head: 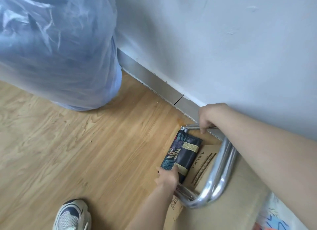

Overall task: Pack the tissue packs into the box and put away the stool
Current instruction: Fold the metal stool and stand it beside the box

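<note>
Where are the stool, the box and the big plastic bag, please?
stool (221,162), head view, on its metal leg tubes.
box (228,211), head view, on its bare cardboard top.
bag (56,49), head view, on its middle.

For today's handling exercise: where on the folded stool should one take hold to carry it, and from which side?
Take the folded stool by its doubled chrome tubes, coming from above: they lie together, bare and curved like a handle. The rolled fabric seat would give. The right hand already holds a tube end.
</note>
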